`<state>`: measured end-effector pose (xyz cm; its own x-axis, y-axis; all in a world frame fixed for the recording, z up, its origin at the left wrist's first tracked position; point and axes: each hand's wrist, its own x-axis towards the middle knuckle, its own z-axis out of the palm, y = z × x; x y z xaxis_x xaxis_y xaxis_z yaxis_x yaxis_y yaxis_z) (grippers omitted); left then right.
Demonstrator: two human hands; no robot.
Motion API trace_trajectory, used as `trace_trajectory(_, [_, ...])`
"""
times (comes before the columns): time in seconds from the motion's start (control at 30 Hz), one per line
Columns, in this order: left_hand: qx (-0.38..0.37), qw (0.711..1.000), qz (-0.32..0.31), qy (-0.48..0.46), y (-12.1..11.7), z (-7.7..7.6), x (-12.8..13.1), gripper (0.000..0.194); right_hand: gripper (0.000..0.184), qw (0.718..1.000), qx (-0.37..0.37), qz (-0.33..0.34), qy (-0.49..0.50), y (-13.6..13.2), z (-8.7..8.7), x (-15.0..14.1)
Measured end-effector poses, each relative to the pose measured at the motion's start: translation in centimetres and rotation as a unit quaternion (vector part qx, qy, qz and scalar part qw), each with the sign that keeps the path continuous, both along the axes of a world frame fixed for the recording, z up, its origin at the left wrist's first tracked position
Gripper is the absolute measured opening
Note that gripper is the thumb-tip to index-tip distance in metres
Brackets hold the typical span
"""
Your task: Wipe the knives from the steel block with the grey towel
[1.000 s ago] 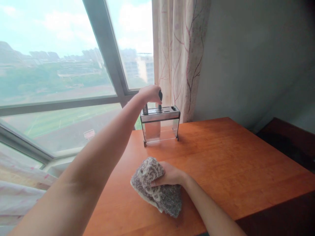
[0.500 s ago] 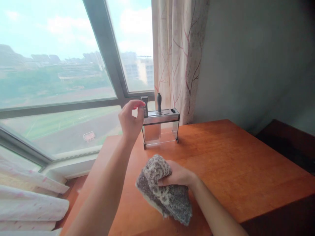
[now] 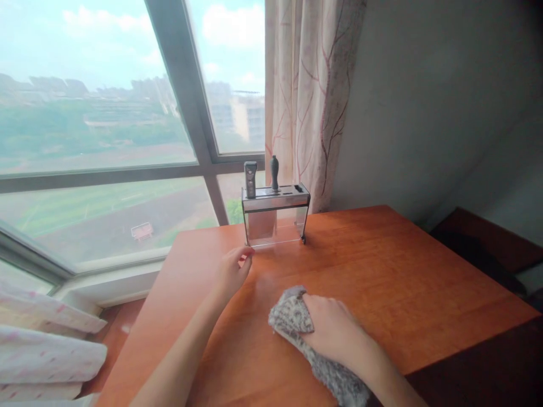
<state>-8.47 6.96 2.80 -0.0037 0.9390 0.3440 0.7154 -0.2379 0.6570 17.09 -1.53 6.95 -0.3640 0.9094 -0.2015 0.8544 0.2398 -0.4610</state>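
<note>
A grey, fluffy cloth (image 3: 292,311) is bunched in my right hand (image 3: 333,325), which presses it down toward the table, its loose end trailing to the front. My left hand (image 3: 233,271) is loosely curled, thumb and fingers a little apart, with nothing visible in it. Its fingertips are at the lower left foot of a clear-sided knife block (image 3: 278,198); whether they touch it I cannot tell. Two handles stick up from the block's metal top: a flat grey handle (image 3: 250,180) at the left and a rounded dark handle (image 3: 275,173) beside it.
The block stands near the far edge of an orange-brown wooden table (image 3: 365,271). A curtain (image 3: 314,102) hangs behind it, and a large window (image 3: 97,135) is on the left. Another curtain (image 3: 46,350) hangs at the lower left. A dark wooden surface (image 3: 492,237) lies beyond the table's right side.
My left hand has dropped from beside the flat grey handle to the block's lower left foot. My right hand has moved right and turned palm-down with the cloth. The block stays in place.
</note>
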Motion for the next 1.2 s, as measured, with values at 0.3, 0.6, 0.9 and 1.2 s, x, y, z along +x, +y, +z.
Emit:
trace_trajectory(0.3, [-0.057, 0.994, -0.077, -0.043, -0.2, -2.0, 1.4, 0.021, 0.033, 0.941, 0.152, -0.229, -0.197, 5.3, 2.0, 7.2])
trace_trajectory(0.6, [-0.128, 0.971, -0.17, -0.108, -0.8, -2.9, 4.0, 0.023, 0.071, 0.953, 0.093, -0.245, -0.149, 7.4, -1.0, 8.6])
trace_trajectory(0.9, [-0.127, 0.95, -0.222, -0.181, 0.0, -2.6, 13.2, 0.046, 0.05, 0.965, 0.122, -0.214, -0.092, 8.8, -4.3, 9.6])
trace_trajectory(1.2, [-0.393, 0.765, -0.172, -0.481, -2.0, -2.2, 17.3, 0.06, 0.047, 0.928, 0.119, -0.278, 0.218, 9.8, -7.2, 11.1])
